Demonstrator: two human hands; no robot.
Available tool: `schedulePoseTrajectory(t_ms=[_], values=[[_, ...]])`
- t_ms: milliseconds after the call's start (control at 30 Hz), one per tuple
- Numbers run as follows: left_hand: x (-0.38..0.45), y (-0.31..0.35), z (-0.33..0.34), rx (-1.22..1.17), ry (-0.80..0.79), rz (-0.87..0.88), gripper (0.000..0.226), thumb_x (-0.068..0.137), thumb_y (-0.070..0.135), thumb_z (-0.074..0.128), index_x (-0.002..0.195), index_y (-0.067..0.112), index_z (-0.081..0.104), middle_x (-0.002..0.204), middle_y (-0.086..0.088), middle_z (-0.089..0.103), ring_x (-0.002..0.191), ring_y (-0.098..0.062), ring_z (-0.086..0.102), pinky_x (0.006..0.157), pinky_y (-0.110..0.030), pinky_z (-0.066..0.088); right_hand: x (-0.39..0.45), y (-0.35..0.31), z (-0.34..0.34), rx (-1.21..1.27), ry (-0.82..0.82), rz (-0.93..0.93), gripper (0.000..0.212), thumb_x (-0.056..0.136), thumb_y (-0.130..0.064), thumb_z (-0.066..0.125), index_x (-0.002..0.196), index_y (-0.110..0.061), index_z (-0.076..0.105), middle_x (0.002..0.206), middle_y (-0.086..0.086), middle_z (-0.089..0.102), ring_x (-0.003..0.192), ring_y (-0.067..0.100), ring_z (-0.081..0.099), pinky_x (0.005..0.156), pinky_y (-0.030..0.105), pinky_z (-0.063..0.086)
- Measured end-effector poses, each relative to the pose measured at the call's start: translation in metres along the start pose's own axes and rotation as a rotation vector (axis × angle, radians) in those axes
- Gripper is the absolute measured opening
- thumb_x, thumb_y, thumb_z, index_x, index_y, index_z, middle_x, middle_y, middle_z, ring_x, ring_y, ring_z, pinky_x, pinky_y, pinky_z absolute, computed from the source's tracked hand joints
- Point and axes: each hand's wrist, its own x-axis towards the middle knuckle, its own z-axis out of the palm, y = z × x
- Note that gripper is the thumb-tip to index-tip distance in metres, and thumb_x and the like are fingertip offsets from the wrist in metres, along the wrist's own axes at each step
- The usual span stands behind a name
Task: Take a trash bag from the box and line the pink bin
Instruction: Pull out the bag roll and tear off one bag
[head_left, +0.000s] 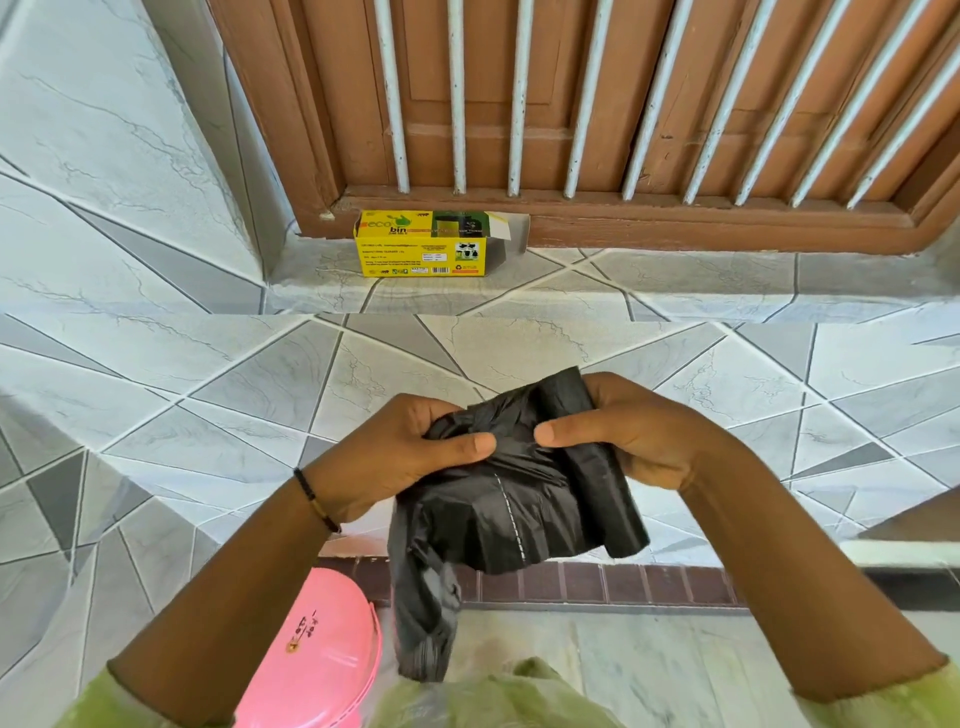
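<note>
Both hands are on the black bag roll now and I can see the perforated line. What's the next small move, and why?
Probably pull the hands apart to tear along the perforation. The left hand pinches the loose bag, the right hand grips the roll, and the dotted line lies between them; the bag is not yet separate.

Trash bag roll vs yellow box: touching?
Apart. The head view shows the trash bag roll held in both hands, with tiled surface between it and the yellow box by the window frame.
</note>
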Motion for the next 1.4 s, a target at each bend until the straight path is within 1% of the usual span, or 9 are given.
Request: schedulePoseTrajectory(t_ms=[133, 267, 533, 667, 900, 1033, 1133, 1233, 1400], values=[[0.005, 0.001, 0.008, 0.174, -0.043, -0.016, 0.038, 0.070, 0.050, 0.062, 0.098, 0.024, 0.068, 0.097, 0.005, 0.073, 0.092, -0.008, 0.067, 0.088, -0.025, 0.053, 0.000, -0.004, 0.005, -0.362, 0.068, 0.019, 0.034, 0.069, -0.007, 0.073, 0.100, -0.008, 0.060, 0.097, 0.015, 0.066, 0.088, 0.027, 0.065, 0.084, 0.043, 0.053], [0.015, 0.013, 0.016, 0.202, 0.179, 0.134, 0.037, 0.060, 0.056, 0.075, 0.090, 0.038, 0.066, 0.090, 0.014, 0.072, 0.085, -0.005, 0.068, 0.080, -0.024, 0.055, 0.008, -0.008, 0.027, -0.805, 0.157, -0.002, 0.046, 0.074, -0.019, 0.073, 0.108, -0.014, 0.044, 0.087, 0.002, 0.056, 0.077, 0.015, 0.057, 0.067, 0.032, 0.047], [0.015, 0.020, 0.022, 0.169, 0.299, 0.178, 0.028, 0.072, 0.023, 0.075, 0.097, 0.017, 0.065, 0.085, 0.000, 0.072, 0.072, -0.010, 0.068, 0.067, -0.020, 0.057, 0.008, -0.015, 0.023, -0.842, 0.091, -0.008, 0.064, 0.069, -0.026, 0.079, 0.115, -0.018, 0.035, 0.089, 0.000, 0.060, 0.074, 0.011, 0.060, 0.064, 0.027, 0.050], [0.010, 0.013, 0.009, -0.024, 0.377, 0.184, 0.037, 0.064, 0.031, 0.071, 0.095, 0.011, 0.066, 0.091, -0.007, 0.072, 0.081, -0.014, 0.069, 0.073, -0.024, 0.058, -0.006, -0.016, -0.005, -0.646, 0.100, -0.034, 0.032, 0.074, -0.016, 0.076, 0.101, -0.011, 0.061, 0.087, 0.007, 0.067, 0.070, 0.015, 0.061, 0.061, 0.028, 0.050], [0.008, 0.012, 0.010, 0.549, -0.083, -0.009, 0.076, 0.063, 0.065, 0.067, 0.126, 0.029, 0.047, 0.129, 0.013, 0.055, 0.119, -0.003, 0.051, 0.103, -0.030, 0.042, 0.005, -0.019, 0.001, -0.938, -0.074, -0.092, 0.015, 0.068, -0.013, 0.077, 0.077, -0.018, 0.067, 0.060, -0.006, 0.055, 0.051, 0.003, 0.044, 0.049, 0.017, 0.032], [0.014, 0.026, 0.029, 0.448, -0.200, 0.096, 0.037, 0.078, 0.032, 0.071, 0.111, 0.033, 0.055, 0.102, 0.011, 0.065, 0.097, -0.007, 0.061, 0.086, -0.019, 0.047, 0.015, -0.027, 0.015, -1.054, -0.102, -0.123, 0.022, 0.067, -0.010, 0.077, 0.082, -0.019, 0.063, 0.066, -0.003, 0.060, 0.053, 0.002, 0.047, 0.052, 0.016, 0.037], [0.010, 0.021, 0.020, 0.255, -0.094, 0.059, 0.024, 0.082, 0.024, 0.068, 0.098, 0.006, 0.064, 0.082, -0.005, 0.065, 0.075, -0.014, 0.062, 0.069, -0.022, 0.048, 0.009, -0.021, -0.007, -0.537, -0.068, -0.120, 0.045, 0.067, -0.005, 0.079, 0.105, -0.015, 0.058, 0.088, 0.010, 0.064, 0.072, 0.015, 0.060, 0.068, 0.027, 0.050], [-0.002, 0.015, 0.010, -0.183, -0.012, -0.010, 0.018, 0.078, 0.012, 0.064, 0.095, 0.011, 0.070, 0.089, -0.002, 0.074, 0.082, -0.014, 0.069, 0.071, -0.021, 0.054, 0.006, 0.004, -0.020, -0.213, -0.116, -0.144, 0.046, 0.072, -0.018, 0.077, 0.114, -0.014, 0.059, 0.102, 0.009, 0.066, 0.091, 0.018, 0.063, 0.086, 0.025, 0.049], [-0.011, 0.006, 0.006, -0.604, 0.074, -0.133, 0.023, 0.062, -0.003, 0.073, 0.081, 0.009, 0.076, 0.083, -0.009, 0.076, 0.074, -0.019, 0.072, 0.062, -0.024, 0.057, 0.010, 0.022, 0.002, -0.242, -0.039, -0.171, 0.018, 0.086, -0.002, 0.055, 0.084, -0.013, 0.069, 0.071, -0.011, 0.071, 0.071, 0.001, 0.063, 0.071, 0.013, 0.048]])
